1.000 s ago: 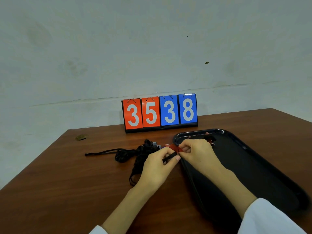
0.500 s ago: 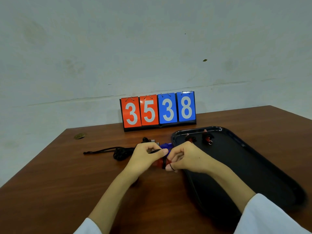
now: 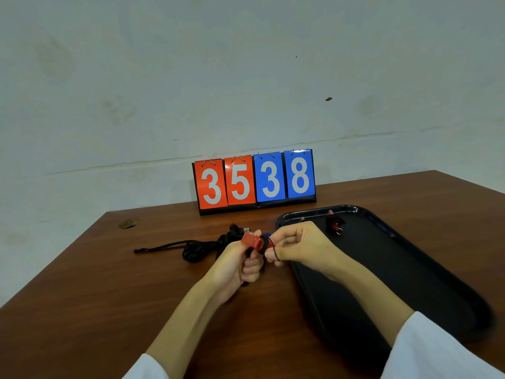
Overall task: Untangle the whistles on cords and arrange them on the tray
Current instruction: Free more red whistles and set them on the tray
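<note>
The table is brown wood with a smooth top. At the back, by the wall, stands a number board. It has two red cards and two blue cards that read 3, 5, 3, 8. A big black tray lies on the right side, with one end near the board. A heap of black cords lies left of the tray, one end stretched out to the left. A small brownish bit lies near the far left corner.
</note>
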Action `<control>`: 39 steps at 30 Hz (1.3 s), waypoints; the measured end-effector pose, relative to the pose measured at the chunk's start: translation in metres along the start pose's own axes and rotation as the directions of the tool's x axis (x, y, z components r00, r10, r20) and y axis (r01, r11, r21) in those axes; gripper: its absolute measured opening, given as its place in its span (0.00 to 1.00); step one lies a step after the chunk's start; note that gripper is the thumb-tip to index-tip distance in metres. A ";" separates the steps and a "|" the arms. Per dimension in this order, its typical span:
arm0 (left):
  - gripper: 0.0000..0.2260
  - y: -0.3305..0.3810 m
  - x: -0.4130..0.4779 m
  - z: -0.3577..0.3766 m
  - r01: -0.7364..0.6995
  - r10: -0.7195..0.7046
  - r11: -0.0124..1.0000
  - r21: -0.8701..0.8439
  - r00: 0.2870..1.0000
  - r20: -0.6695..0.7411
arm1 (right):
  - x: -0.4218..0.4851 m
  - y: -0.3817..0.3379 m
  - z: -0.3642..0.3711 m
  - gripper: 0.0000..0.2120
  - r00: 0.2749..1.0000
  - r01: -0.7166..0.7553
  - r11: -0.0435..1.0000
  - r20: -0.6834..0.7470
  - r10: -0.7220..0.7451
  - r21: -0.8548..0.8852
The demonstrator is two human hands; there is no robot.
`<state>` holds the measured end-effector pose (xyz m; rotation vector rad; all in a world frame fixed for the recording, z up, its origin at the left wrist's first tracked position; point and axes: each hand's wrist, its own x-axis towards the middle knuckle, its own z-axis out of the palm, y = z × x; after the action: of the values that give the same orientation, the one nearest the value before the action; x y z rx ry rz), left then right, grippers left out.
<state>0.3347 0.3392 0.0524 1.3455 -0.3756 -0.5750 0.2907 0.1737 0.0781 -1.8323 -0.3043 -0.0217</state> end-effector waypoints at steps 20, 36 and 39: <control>0.10 0.000 -0.004 0.020 -0.224 0.324 0.858 0.462 0.934 -0.150 | 0.002 0.015 -0.009 0.10 0.867 -0.141 0.830 -0.472 -0.160 -0.539; 0.03 0.010 -0.005 0.005 -0.334 0.613 0.567 0.753 0.782 -0.114 | 0.004 0.016 -0.009 0.06 0.992 -0.124 0.906 -0.043 0.117 -0.404; 0.03 0.010 -0.003 -0.001 -0.327 0.584 0.591 0.737 0.804 -0.112 | 0.001 0.012 -0.009 0.05 0.984 -0.139 0.959 0.071 0.161 -0.248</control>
<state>0.3344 0.3431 0.0626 1.9376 -0.6693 0.3148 0.2958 0.1623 0.0694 -2.0995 -0.2328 0.1361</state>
